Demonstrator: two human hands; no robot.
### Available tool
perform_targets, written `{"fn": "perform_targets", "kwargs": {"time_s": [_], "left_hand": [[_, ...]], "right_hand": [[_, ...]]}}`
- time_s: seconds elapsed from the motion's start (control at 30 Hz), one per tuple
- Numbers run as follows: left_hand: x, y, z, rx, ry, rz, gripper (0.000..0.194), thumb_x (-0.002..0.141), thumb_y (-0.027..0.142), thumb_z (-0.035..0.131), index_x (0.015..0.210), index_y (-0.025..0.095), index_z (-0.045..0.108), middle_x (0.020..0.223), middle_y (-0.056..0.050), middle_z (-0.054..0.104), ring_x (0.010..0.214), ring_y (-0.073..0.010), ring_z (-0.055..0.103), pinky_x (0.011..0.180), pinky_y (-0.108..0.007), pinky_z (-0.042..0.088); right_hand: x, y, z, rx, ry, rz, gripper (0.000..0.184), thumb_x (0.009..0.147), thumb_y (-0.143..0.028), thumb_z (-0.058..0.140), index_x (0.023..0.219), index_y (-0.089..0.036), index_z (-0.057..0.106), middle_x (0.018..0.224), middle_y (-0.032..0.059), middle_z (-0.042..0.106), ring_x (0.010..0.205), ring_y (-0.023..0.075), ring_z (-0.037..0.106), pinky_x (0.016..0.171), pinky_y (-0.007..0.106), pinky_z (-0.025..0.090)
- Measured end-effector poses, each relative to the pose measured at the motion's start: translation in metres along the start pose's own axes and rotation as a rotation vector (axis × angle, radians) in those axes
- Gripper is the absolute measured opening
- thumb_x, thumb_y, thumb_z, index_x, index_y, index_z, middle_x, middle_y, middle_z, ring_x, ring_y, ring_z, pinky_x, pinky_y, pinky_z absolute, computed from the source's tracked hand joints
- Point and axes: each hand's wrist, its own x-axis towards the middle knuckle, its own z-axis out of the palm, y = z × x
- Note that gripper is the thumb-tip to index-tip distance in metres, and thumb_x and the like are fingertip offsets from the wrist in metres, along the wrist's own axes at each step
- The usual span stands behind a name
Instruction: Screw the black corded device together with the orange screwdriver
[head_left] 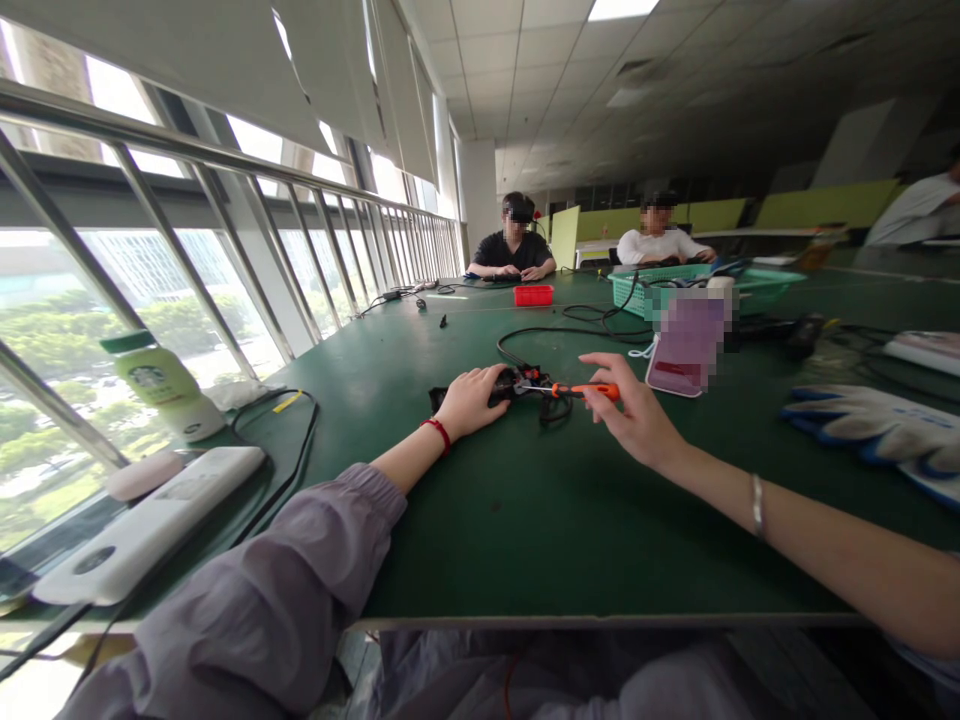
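Note:
My left hand (471, 402) is wrapped over a black device (442, 397) lying on the green table, pressing it down; most of the device is hidden under the palm. In my right hand (626, 405) is a screwdriver (581, 391) with an orange handle, held near its end between thumb and fingers. Its shaft points left, toward the device's right end, where small red and black parts show. Whether the tip touches the device is too small to tell. A black cable runs from that end across the table.
A phone (686, 345) leans upright beyond my right hand, before a green basket (634, 296). Gloves (885, 420) lie at right. A red tray (533, 296) sits farther back. At left stand a bottle (169, 385) and a white power bank (150, 525). Two people sit across the table.

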Motion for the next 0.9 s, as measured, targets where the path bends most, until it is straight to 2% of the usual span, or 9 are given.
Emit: {"fn": "perform_targets", "kwargs": {"time_s": [0.07,0.13,0.3,0.37,0.5,0.63,0.73,0.8,0.9], "left_hand": [[0.0001,-0.0002,0.0004,-0.002,0.007,0.006,0.052,0.081,0.039,0.052,0.128,0.017,0.042,0.11,-0.009,0.062,0.1,-0.024,0.058,0.087,-0.035,0.045],[0.0001,-0.0001,0.0005,-0.003,0.01,0.013,0.052,0.081,0.039,0.052,0.127,0.016,0.043,0.109,-0.009,0.062,0.1,-0.0242,0.058,0.086,-0.035,0.045],[-0.0005,0.0008,-0.0009,0.003,0.009,0.004,0.052,0.081,0.038,0.052,0.127,0.016,0.043,0.109,-0.009,0.062,0.1,-0.0245,0.058,0.086,-0.035,0.045],[-0.0007,0.0011,-0.0013,0.005,0.007,0.004,0.052,0.081,0.039,0.052,0.127,0.016,0.043,0.109,-0.009,0.063,0.099,-0.0245,0.058,0.086,-0.035,0.045],[-0.0005,0.0012,-0.0013,0.009,0.007,0.004,0.052,0.081,0.039,0.052,0.127,0.016,0.043,0.107,-0.009,0.063,0.098,-0.0245,0.058,0.085,-0.035,0.045],[-0.0003,0.001,-0.0005,0.004,0.006,0.004,0.052,0.081,0.039,0.052,0.127,0.016,0.043,0.107,-0.009,0.063,0.099,-0.0244,0.058,0.085,-0.035,0.045],[-0.0004,0.0006,-0.0001,-0.003,0.006,0.002,0.052,0.081,0.038,0.052,0.127,0.017,0.043,0.108,-0.009,0.062,0.099,-0.0247,0.058,0.085,-0.036,0.045],[-0.0006,0.0004,-0.0003,-0.003,0.005,0.002,0.052,0.081,0.039,0.052,0.127,0.017,0.043,0.108,-0.009,0.062,0.099,-0.0247,0.058,0.085,-0.036,0.045],[-0.0006,0.0005,-0.0008,-0.001,0.006,0.003,0.052,0.081,0.039,0.052,0.127,0.017,0.043,0.107,-0.009,0.063,0.099,-0.0246,0.058,0.085,-0.035,0.045]], "right_hand": [[0.0,-0.0004,-0.001,-0.009,-0.013,0.045,0.041,0.091,-0.044,0.036,0.122,-0.018,0.044,0.055,-0.0048,0.046,0.048,0.0134,0.048,0.051,0.026,0.038],[0.0004,0.0001,-0.0016,-0.02,-0.01,0.062,0.039,0.091,-0.042,0.036,0.121,-0.018,0.045,0.053,-0.0055,0.044,0.046,0.013,0.046,0.05,0.025,0.037],[0.0007,0.0013,-0.0014,-0.049,0.042,-0.022,0.044,0.081,-0.028,0.05,0.124,-0.019,0.04,0.083,0.002,0.056,0.065,0.0147,0.056,0.061,0.027,0.042],[0.0002,0.0,-0.0019,-0.025,0.013,0.017,0.044,0.084,-0.035,0.047,0.125,-0.019,0.039,0.074,-0.0001,0.055,0.057,0.014,0.055,0.056,0.027,0.041],[0.0,-0.0017,-0.0031,0.003,-0.052,0.108,0.041,0.09,-0.046,0.037,0.118,-0.018,0.048,0.048,-0.0069,0.041,0.042,0.0134,0.046,0.048,0.026,0.038],[0.0014,0.0008,-0.0012,0.016,0.022,0.026,0.04,0.084,-0.034,0.049,0.121,-0.02,0.043,0.073,-0.0007,0.055,0.058,0.0138,0.056,0.058,0.027,0.045],[0.0015,0.0006,0.0002,0.005,0.05,-0.024,0.046,0.08,-0.029,0.054,0.122,-0.02,0.042,0.086,0.0029,0.057,0.07,0.0154,0.059,0.066,0.028,0.047],[0.0008,-0.0014,-0.0003,0.014,0.014,0.017,0.044,0.083,-0.036,0.051,0.123,-0.019,0.042,0.076,0.0003,0.056,0.06,0.0145,0.057,0.06,0.028,0.046],[-0.0004,-0.0046,-0.0021,0.018,-0.065,0.104,0.042,0.089,-0.047,0.039,0.118,-0.019,0.049,0.051,-0.0056,0.043,0.044,0.0136,0.048,0.049,0.027,0.041]]}}
